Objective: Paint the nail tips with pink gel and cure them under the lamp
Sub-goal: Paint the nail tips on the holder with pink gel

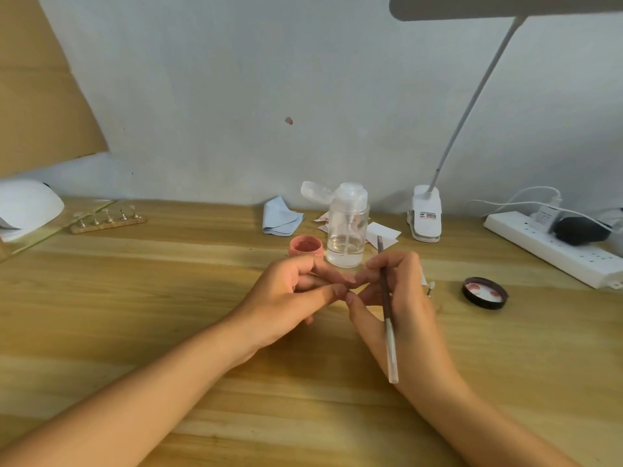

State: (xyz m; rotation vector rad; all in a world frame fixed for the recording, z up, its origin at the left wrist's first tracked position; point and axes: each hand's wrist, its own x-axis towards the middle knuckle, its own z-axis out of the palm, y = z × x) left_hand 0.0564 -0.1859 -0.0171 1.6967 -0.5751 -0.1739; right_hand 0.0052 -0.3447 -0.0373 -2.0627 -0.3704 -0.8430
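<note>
Head view: right hand grips the brush; left hand curled, whether pinching anything I cannot tell. Behind them, open jar of pink gel, just beside pump bottle holding shallow clear liquid. Nail tips far left.

Wooden table; gel pot, bottle, lid, cloth

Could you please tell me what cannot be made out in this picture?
Head view:
- Whatever the left hand pinches: hidden by fingertips.
- The brush in the right hand: bristle end too blurred to tell.
- The curing lamp: cut off by the left edge.
- The nail tips on the stand: too small to tell whether painted.
</note>
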